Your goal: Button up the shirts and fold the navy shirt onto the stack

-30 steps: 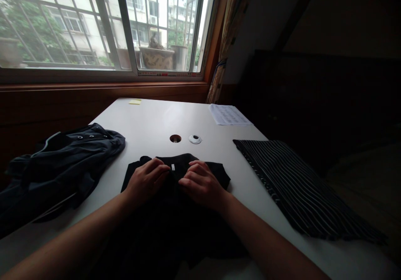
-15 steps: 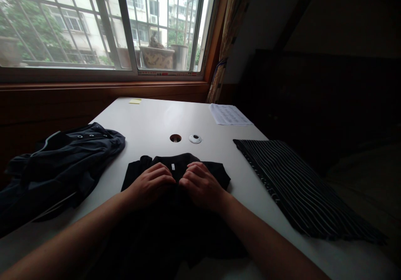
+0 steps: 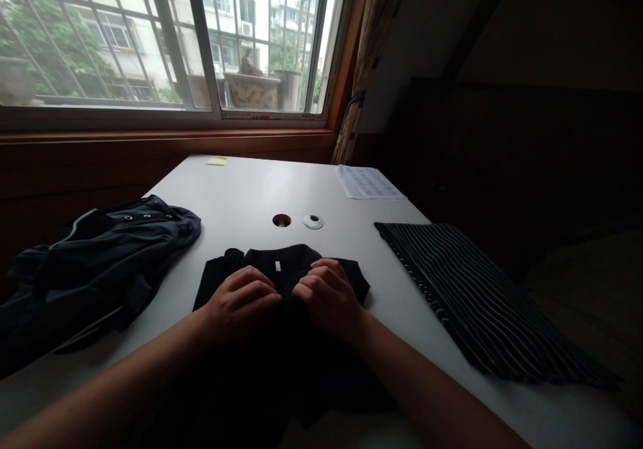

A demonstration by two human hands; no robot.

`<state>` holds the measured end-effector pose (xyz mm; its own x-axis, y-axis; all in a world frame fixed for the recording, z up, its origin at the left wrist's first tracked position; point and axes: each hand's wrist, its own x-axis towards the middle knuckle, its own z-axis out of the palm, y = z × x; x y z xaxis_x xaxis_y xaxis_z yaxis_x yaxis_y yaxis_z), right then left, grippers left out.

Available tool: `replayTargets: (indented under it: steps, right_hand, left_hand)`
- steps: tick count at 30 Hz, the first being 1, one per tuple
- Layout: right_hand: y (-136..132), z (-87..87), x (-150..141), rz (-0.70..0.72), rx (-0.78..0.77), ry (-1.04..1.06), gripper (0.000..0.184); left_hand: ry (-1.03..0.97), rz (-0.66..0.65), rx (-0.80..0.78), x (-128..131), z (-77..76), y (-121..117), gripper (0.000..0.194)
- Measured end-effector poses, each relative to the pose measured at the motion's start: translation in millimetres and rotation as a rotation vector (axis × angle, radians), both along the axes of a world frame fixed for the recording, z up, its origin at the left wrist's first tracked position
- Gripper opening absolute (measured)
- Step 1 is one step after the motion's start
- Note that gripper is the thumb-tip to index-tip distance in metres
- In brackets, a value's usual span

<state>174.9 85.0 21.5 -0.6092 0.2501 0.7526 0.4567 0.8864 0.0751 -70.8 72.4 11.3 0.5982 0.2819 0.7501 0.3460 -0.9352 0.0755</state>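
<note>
A black shirt (image 3: 286,375) lies on the white table (image 3: 241,198), its collar end pointing away from me. A small white label (image 3: 278,266) shows inside the collar. Just below that label, my left hand (image 3: 241,298) is closed with its fingers curled on the left side of the shirt's front. Opposite it, my right hand (image 3: 329,298) grips the right side of the front, thumb hidden beneath the fingers. A narrow gap of dark cloth separates the two hands. Fine details of the shirt are lost in the dark.
To the left lies a crumpled dark blue garment (image 3: 115,248) with metal eyelets. A black-and-white striped cloth (image 3: 482,295) is at the right. Beyond the shirt are a round cable hole (image 3: 282,220), its white cover (image 3: 313,222), papers (image 3: 369,182) and a yellow note (image 3: 216,161).
My right hand has shifted slightly to the right, so the gap between my hands is a little wider. Both stay on the shirt.
</note>
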Motion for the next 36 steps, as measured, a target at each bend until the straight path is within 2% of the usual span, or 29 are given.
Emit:
replayTargets:
  steps: [14,22,28,36]
  right_hand:
    - [-2.1,-3.9,5.3,0.055,0.033,0.042,0.021]
    - [-1.0,-0.4,5.1,0.101,0.044,0.034,0.022]
    - [-0.2,-4.3,7.8,0.15,0.034,0.008,0.021]
    - [-1.9,4.1,3.0,0.205,0.098,-0.051,0.016]
  left_hand:
    - [-0.022,-0.044,-0.058,6.1,4.0,-4.8,0.019]
    - [-0.049,-0.058,-0.104,4.3,-5.3,0.3,0.014]
    - [-0.063,0.001,-0.113,4.1,-7.9,0.0,0.033]
    - [0.012,-0.027,-0.186,3.8,-4.6,2.3,0.032]
